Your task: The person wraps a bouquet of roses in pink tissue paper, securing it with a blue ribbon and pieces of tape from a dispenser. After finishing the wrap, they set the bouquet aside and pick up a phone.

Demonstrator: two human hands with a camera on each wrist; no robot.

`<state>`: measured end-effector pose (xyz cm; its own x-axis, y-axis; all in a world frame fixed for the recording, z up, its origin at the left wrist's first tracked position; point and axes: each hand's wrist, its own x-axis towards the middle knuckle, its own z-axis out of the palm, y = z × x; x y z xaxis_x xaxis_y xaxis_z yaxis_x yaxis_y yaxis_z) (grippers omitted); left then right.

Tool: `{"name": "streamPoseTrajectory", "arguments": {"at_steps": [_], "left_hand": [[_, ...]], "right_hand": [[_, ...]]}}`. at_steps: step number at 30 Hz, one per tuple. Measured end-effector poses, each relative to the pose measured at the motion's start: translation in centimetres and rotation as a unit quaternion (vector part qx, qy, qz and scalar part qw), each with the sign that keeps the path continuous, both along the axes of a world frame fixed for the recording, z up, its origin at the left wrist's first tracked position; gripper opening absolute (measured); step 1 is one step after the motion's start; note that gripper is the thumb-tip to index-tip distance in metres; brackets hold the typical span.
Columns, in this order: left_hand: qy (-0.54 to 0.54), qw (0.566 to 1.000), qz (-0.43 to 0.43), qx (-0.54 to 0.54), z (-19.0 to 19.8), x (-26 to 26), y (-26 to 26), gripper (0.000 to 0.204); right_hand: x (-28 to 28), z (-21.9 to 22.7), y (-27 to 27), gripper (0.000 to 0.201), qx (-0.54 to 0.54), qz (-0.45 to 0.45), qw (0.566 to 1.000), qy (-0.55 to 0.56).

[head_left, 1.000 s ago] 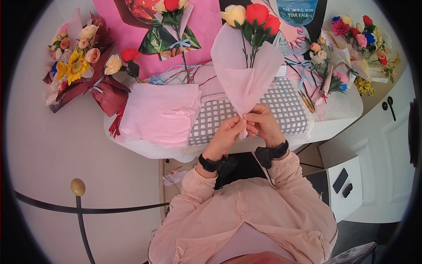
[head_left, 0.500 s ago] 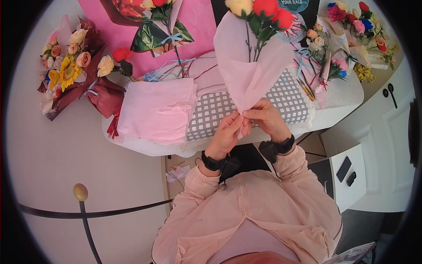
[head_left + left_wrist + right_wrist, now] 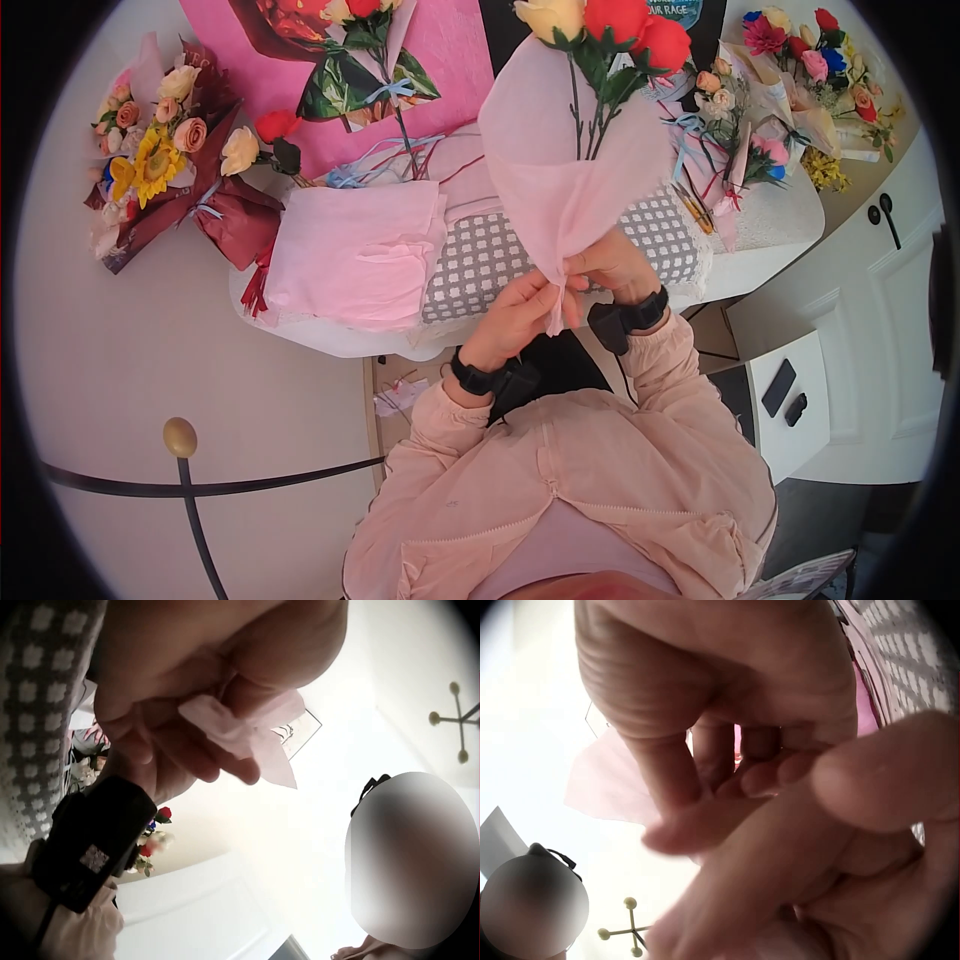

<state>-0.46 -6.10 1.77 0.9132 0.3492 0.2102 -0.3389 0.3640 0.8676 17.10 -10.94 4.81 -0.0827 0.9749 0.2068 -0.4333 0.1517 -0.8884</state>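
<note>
A bouquet of artificial roses, one cream rose (image 3: 550,18) and red roses (image 3: 662,45) on dark stems, is wrapped in pink wrapping paper (image 3: 560,205). The paper narrows to a gathered end at the hands, its tail (image 3: 274,754) poking out below. My left hand (image 3: 515,318) pinches this gathered end from the left. From the other side my right hand (image 3: 615,268) grips the paper just above, thumb and fingers close to the left fingertips. In the right wrist view the fingers of both hands overlap, hiding most of the gathered part.
A stack of pink paper (image 3: 355,255) lies left of the grey-and-white checked cloth (image 3: 485,260). Finished bouquets stand at the left (image 3: 165,165) and right (image 3: 820,75). Scissors (image 3: 695,208) and ribbons (image 3: 350,172) lie on the white table (image 3: 765,255).
The bouquet first came closer and higher in view, then dipped slightly, both hands moving with it. My right hand has shifted its hold on the gathered paper, and more of the tail shows below.
</note>
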Motion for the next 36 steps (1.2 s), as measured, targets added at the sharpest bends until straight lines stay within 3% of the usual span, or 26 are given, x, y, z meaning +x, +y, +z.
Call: {"name": "streamPoseTrajectory", "arguments": {"at_steps": [3,8,12,15,18,21,22,25,26,29,32,35,36], "left_hand": [[0.007,0.999,0.009,0.033,0.5,0.0,1.2,0.036],[0.005,0.993,0.029,0.114,0.0,-0.1,2.6,0.027],[0.032,0.984,0.152,0.087,-0.2,0.1,2.1,0.022],[0.082,0.955,0.255,0.132,-0.3,0.1,2.3,0.020],[0.114,0.925,0.316,0.179,-0.7,0.3,2.1,0.019],[0.105,0.901,0.352,0.231,-1.4,0.8,1.9,0.019],[0.098,0.889,0.366,0.255,-1.6,1.0,1.8,0.019],[0.104,0.871,0.390,0.279,-1.5,1.0,1.3,0.017],[0.109,0.868,0.395,0.280,-1.4,0.9,1.2,0.017],[0.109,0.874,0.376,0.286,-1.5,0.7,1.3,0.016],[0.110,0.897,0.343,0.257,-1.1,0.5,0.8,0.017],[0.109,0.924,0.294,0.221,-1.3,0.4,0.6,0.019],[0.108,0.927,0.284,0.219,-1.4,0.4,0.6,0.019]], "right_hand": [[0.1,0.5,0.2,0.015,-0.004,0.048,0.999,-0.017],[-1.0,1.7,-0.3,0.012,-0.014,-0.023,0.998,-0.064],[-1.5,2.0,-0.5,0.018,-0.029,-0.054,0.994,-0.085],[-1.4,2.3,-1.4,0.020,0.057,-0.278,0.944,-0.167],[-0.1,4.2,-2.6,0.022,0.057,-0.339,0.928,-0.146],[0.0,7.9,-2.9,0.025,0.051,-0.383,0.887,-0.255],[0.7,8.8,-2.3,0.027,0.059,-0.413,0.846,-0.333],[2.1,11.8,-1.6,0.030,0.024,-0.332,0.812,-0.479],[3.3,12.4,-1.2,0.022,-0.043,-0.262,0.806,-0.529],[5.9,12.4,-0.2,0.026,-0.077,-0.079,0.904,-0.413],[6.0,11.5,-0.1,0.019,0.001,-0.069,0.943,-0.325],[4.8,10.8,-0.3,0.018,-0.029,-0.069,0.984,-0.159],[5.2,10.2,0.1,0.020,-0.020,-0.083,0.981,-0.175]]}}
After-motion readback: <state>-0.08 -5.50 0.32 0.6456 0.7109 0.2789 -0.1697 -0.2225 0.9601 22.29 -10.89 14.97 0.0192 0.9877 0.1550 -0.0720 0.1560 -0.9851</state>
